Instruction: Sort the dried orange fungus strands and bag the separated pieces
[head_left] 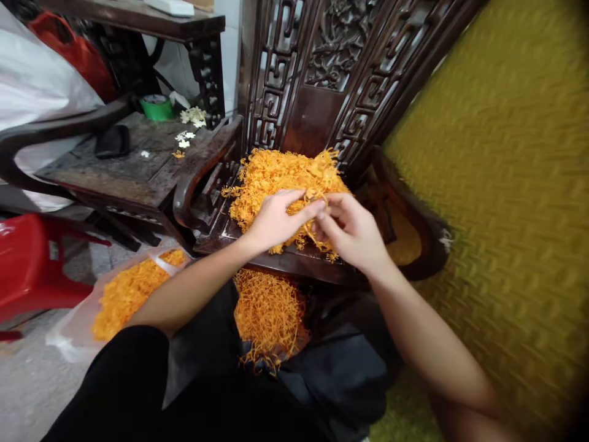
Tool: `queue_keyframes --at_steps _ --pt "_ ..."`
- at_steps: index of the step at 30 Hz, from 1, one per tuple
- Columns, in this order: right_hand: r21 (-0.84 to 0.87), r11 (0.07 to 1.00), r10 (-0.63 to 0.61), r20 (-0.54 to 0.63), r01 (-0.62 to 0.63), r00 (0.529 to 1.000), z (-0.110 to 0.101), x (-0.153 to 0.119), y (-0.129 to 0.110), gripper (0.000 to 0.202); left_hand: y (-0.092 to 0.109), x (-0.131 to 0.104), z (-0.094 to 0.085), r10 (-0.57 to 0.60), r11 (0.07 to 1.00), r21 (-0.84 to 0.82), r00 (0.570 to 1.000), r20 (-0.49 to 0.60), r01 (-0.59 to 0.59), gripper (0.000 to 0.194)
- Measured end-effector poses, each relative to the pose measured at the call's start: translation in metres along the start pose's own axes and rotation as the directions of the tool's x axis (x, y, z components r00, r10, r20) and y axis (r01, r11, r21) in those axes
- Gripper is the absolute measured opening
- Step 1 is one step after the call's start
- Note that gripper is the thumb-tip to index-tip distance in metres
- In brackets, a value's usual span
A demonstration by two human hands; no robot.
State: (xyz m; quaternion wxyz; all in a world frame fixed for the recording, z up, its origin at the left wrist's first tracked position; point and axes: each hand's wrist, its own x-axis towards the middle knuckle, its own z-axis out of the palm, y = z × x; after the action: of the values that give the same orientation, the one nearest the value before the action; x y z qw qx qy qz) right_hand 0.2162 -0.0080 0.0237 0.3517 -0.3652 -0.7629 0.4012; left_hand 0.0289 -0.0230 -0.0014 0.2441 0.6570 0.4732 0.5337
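Observation:
A heap of orange plastic flower pieces (276,175) lies on the seat of a dark carved wooden chair (317,116). Over its front part my two hands meet, fingertips almost touching. My left hand (283,215) pinches a thin orange plastic flower piece (314,195) between thumb and fingers. From the other side, my right hand (354,230) is closed on the same piece, its fingers curled and partly hiding it. Below the seat, between my legs, is a pile of thin orange plastic stems (269,310).
At left, a second wooden chair (138,172) bears green tape (157,107), a dark phone-like object (112,142) and small white flowers (193,116). A clear bag of orange pieces (131,291) and a red plastic stool (27,264) stand on the floor. A yellow woven surface (506,153) is at right.

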Motion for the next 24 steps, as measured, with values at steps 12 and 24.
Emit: queue_keyframes --at_steps 12,24 --pt "0.252 0.968 0.049 -0.27 0.021 0.962 0.021 0.018 0.054 0.089 -0.032 -0.001 0.011 -0.136 0.983 -0.129 0.988 -0.066 0.127 0.008" --pt "0.043 0.999 0.029 -0.527 -0.008 0.849 0.033 0.029 0.061 0.06 -0.026 -0.015 0.04 -0.12 0.992 -0.026 0.992 0.03 0.121 0.015"
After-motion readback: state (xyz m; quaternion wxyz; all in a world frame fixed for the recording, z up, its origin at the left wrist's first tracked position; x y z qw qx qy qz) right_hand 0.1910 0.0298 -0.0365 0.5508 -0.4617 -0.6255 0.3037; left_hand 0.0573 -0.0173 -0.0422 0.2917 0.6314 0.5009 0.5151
